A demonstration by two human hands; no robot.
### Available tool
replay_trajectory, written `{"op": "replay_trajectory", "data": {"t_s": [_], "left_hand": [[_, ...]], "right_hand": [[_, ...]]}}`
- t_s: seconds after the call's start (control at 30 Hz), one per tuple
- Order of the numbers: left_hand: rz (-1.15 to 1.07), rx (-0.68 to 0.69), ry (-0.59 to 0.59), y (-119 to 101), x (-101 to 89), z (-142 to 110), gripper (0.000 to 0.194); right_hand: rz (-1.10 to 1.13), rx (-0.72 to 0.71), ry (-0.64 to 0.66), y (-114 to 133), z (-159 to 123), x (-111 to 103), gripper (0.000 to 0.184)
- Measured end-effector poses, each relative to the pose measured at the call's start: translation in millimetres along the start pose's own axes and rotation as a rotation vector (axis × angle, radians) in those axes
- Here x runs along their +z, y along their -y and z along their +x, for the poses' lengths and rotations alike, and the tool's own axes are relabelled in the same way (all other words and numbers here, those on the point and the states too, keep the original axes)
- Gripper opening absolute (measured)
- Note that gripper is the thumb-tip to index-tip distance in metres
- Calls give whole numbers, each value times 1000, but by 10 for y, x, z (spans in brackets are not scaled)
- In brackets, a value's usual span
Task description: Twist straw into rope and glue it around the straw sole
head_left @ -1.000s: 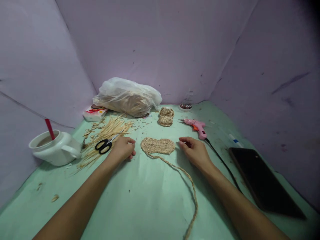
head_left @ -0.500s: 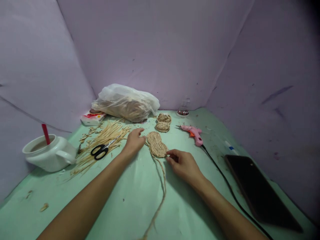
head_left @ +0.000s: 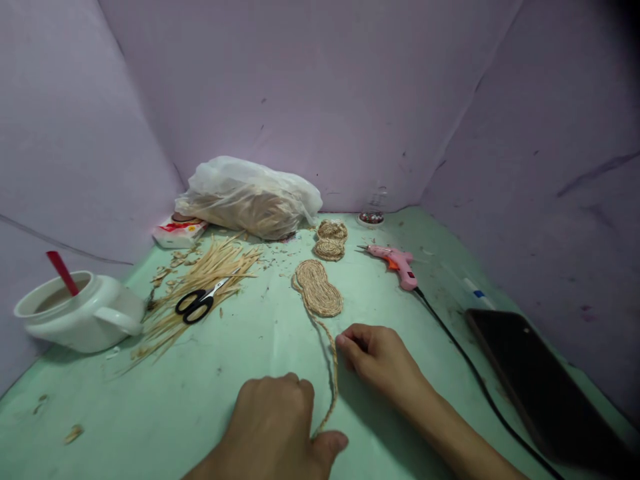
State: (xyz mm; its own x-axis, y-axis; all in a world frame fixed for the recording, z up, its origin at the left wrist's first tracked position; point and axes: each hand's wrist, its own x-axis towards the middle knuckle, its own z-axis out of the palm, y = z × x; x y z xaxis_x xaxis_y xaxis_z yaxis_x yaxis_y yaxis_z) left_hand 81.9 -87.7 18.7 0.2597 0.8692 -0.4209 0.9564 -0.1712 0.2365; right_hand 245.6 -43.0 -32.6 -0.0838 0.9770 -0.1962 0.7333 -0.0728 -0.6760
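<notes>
A flat, figure-eight-shaped piece of coiled braided straw [head_left: 318, 289] lies in front of me on the green surface. From its lower left edge a loose braided cord [head_left: 335, 383] curves down toward me. My left hand [head_left: 275, 417] is over the near end of this cord, thumb stretched apart from the bent fingers; the cord runs into the gap and its end is hidden. Just right of the cord is my right hand [head_left: 377, 353], thumb and forefinger pressed together, with nothing visible in them. A smaller coiled straw piece [head_left: 331, 240] lies farther back.
To the left are black-handled scissors [head_left: 200, 303] on loose straw strips [head_left: 220, 260], and a white pot [head_left: 95, 320] with a red stick. At the back lies a plastic bag [head_left: 250, 200]. A pink glue gun [head_left: 395, 261], its black cable and a dark tablet [head_left: 535, 380] are right.
My left hand has come back from beside the coiled piece to the cord's near end. My right hand has left the piece's edge and drawn nearer to me. The view has shifted slightly.
</notes>
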Motion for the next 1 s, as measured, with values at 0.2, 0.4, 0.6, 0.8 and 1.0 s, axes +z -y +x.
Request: {"op": "replay_trajectory", "data": {"t_s": [0.2,0.4,0.6,0.8,1.0], "left_hand": [[87,79,202,17,-1,35,30],[-11,116,298,60,-81,52,17],[-317,196,386,120,-120,23,12],[-402,159,376,138,-84,-7,11],[-439,130,380,168,-71,31,12]], "right_hand": [[98,-86,169,25,-80,70,31],[73,-172,221,104,-181,111,20],[66,-288,308,152,-213,102,19],[85,-254,292,133,-196,128,19],[100,-243,325,130,-179,116,19]]}}
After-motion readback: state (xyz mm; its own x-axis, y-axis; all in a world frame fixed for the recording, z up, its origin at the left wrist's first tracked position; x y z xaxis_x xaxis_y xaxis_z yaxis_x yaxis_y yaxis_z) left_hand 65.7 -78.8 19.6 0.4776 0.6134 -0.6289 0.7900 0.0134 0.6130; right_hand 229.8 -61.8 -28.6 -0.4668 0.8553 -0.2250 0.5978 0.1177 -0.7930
